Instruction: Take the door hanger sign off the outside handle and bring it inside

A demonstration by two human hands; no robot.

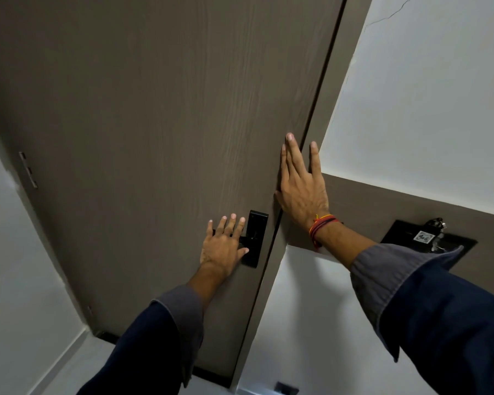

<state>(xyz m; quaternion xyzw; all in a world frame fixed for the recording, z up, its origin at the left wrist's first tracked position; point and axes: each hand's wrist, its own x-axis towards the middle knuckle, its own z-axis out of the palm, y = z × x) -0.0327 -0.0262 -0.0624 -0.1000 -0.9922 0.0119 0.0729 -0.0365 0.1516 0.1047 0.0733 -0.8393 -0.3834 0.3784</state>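
Observation:
A brown wood-grain door point(160, 115) fills the view and looks closed in its frame. Its black lever handle and lock plate point(255, 238) sit near the door's right edge. My left hand point(224, 246) lies over the lever with fingers spread and straight, not curled around it. My right hand point(301, 185) presses flat across the door's edge and the frame, fingers apart, holding nothing. No door hanger sign shows anywhere; the outside handle is hidden behind the door.
A brown door frame point(321, 109) runs up the right side, white wall point(428, 89) beyond it. A black wall holder point(428, 240) with a small tagged key sits on a brown band at right. Hinges point(28, 169) are on the left; pale floor below.

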